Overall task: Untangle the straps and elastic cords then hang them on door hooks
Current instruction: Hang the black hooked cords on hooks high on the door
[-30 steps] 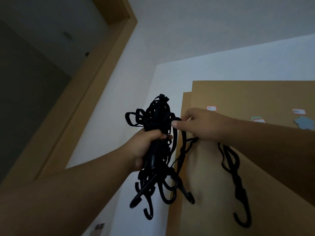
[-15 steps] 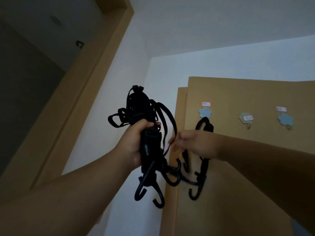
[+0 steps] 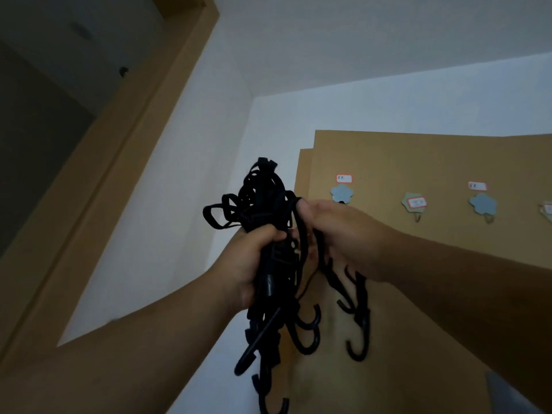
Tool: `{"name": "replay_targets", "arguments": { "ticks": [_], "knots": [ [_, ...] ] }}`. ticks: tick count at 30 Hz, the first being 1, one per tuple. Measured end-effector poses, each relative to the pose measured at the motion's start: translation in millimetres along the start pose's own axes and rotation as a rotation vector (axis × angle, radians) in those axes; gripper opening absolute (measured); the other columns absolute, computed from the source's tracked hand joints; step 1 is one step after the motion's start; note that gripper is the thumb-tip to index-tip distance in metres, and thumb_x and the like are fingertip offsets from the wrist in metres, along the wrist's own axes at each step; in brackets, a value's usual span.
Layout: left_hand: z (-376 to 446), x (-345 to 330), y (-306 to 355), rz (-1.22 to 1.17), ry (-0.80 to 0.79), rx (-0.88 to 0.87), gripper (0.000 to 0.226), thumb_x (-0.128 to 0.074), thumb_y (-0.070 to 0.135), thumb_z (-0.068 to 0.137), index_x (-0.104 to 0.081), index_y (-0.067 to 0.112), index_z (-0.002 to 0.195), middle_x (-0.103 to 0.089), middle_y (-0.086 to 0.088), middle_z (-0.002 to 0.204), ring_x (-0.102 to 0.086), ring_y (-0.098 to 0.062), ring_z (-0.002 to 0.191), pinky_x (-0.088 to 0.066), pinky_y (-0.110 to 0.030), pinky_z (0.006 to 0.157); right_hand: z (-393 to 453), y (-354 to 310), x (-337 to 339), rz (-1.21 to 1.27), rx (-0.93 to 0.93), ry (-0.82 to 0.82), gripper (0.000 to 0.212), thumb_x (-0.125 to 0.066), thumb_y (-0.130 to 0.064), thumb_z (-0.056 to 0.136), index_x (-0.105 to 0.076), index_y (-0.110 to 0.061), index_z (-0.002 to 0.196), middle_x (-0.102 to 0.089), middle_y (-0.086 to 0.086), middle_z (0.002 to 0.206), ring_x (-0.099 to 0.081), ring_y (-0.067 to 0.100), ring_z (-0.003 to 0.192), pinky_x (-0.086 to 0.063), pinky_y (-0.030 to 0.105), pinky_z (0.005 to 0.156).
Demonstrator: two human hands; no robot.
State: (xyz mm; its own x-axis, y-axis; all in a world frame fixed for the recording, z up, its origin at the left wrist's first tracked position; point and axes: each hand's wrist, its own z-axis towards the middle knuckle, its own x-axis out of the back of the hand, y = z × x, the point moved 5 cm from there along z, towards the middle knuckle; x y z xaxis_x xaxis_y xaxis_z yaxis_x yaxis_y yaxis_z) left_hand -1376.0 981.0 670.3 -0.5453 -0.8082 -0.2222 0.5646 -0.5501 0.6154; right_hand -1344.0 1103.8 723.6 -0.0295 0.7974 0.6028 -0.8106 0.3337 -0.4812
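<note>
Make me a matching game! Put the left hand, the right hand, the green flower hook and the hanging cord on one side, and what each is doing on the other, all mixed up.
Things:
1. left hand
2. right hand
3. green hook
4. hanging cord

States:
A. bare on the door
B. dangles below the right hand
C. grips the bundle
D. pinches one strand

Pairs: 1-C, 2-D, 3-A, 4-B

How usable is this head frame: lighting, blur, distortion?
Head view: dim, so the black cord bundle in the left hand reads as a near silhouette; right hand slightly soft; wide-angle lens tilts the door edges; labels above the flower hooks unreadable.
</note>
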Motion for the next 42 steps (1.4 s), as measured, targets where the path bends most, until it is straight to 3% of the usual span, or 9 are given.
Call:
{"name": "replay_targets", "arguments": {
  "ticks": [2,5,12,18,24,31,35,39,42],
  "knots": [
    [-1,-12,-11,-0.02,-0.043,0.01,0.018,-0.046,0.006,0.09,-0.064,0.007,0.092,-0.063,-0.005,0.063,-0.062,-0.016,0.049,-0.049,-0.025,0.044,-1,-9,5,-0.119,0.05,0.052,0.008,-0.066,-0.025,0.092,-0.07,-0.019,0.089,-0.065,0.007,0.078,-0.061,0.019,0.071,-0.049,0.03,0.064],
    [-3,-25,-27,-0.082,-0.104,0.055,0.02,-0.05,0.01,0.089,-0.069,0.007,0.097,-0.068,-0.01,0.085,-0.068,-0.021,0.07,-0.054,-0.03,0.058,-6,-10,19,-0.089,-0.044,0.059,0.005,-0.064,-0.005,0.092,-0.064,-0.01,0.092,-0.058,0.006,0.064,-0.055,0.015,0.056,-0.044,0.022,0.046],
    [-8,-40,-65,-0.268,-0.095,0.218,0.037,-0.069,0.027,0.079,-0.068,0.01,0.112,-0.067,-0.01,0.094,-0.066,-0.025,0.077,-0.055,-0.034,0.067,-29,-21,66,-0.239,-0.151,0.23,0.024,-0.056,-0.031,0.099,-0.062,-0.012,0.087,-0.039,-0.005,0.056,-0.035,0.008,0.046,-0.03,0.027,0.049],
    [2,-42,-83,-0.256,-0.073,0.248,0.047,-0.072,0.048,0.075,-0.074,0.018,0.111,-0.069,-0.016,0.117,-0.066,-0.034,0.105,-0.052,-0.047,0.092,-46,-46,114,0.078,-0.06,0.538,0.027,-0.048,-0.035,0.103,-0.055,-0.013,0.089,-0.044,-0.001,0.062,-0.047,0.011,0.054,-0.058,0.03,0.062],
    [11,-60,-92,-0.329,-0.177,0.221,0.056,-0.071,0.047,0.067,-0.071,0.013,0.111,-0.071,-0.011,0.096,-0.065,-0.022,0.074,-0.054,-0.035,0.062,-66,-57,145,-0.001,-0.021,0.77,0.027,-0.046,-0.041,0.102,-0.05,-0.016,0.092,-0.045,-0.002,0.065,-0.034,0.009,0.048,-0.028,0.021,0.042],
    [20,-80,-100,-0.162,-0.316,0.145,0.034,-0.076,0.002,0.068,-0.067,0.001,0.101,-0.061,-0.014,0.081,-0.056,-0.026,0.067,-0.05,-0.031,0.059,-102,-97,179,-0.155,0.06,1.003,0.027,-0.044,-0.041,0.103,-0.059,-0.018,0.1,-0.055,-0.004,0.062,-0.039,0.012,0.05,-0.033,0.028,0.053],
    [26,-91,-101,-0.123,-0.181,0.092,0.013,-0.064,0.0,0.081,-0.066,0.001,0.094,-0.059,-0.011,0.074,-0.056,-0.022,0.059,-0.048,-0.03,0.053,-116,-102,187,-0.264,-0.006,0.971,0.02,-0.047,-0.03,0.102,-0.058,-0.014,0.099,-0.067,-0.006,0.059,-0.039,0.014,0.051,-0.032,0.027,0.053],
    [31,-102,-98,-0.179,-0.143,0.15,0.039,-0.071,0.016,0.065,-0.07,0.002,0.102,-0.064,-0.009,0.081,-0.061,-0.021,0.063,-0.053,-0.031,0.052,-130,-102,192,-0.369,-0.105,0.851,0.02,-0.048,-0.029,0.103,-0.057,-0.012,0.107,-0.076,-0.001,0.081,-0.04,0.009,0.048,-0.029,0.023,0.045],
    [29,-118,-88,-0.218,-0.184,0.149,0.033,-0.068,0.018,0.067,-0.073,0.005,0.096,-0.067,-0.01,0.087,-0.066,-0.024,0.064,-0.056,-0.032,0.052,-139,-101,197,-0.671,-0.299,0.794,0.023,-0.055,-0.03,0.1,-0.06,-0.009,0.107,-0.078,0.002,0.087,-0.042,0.011,0.053,-0.031,0.023,0.043]
  ]
}}
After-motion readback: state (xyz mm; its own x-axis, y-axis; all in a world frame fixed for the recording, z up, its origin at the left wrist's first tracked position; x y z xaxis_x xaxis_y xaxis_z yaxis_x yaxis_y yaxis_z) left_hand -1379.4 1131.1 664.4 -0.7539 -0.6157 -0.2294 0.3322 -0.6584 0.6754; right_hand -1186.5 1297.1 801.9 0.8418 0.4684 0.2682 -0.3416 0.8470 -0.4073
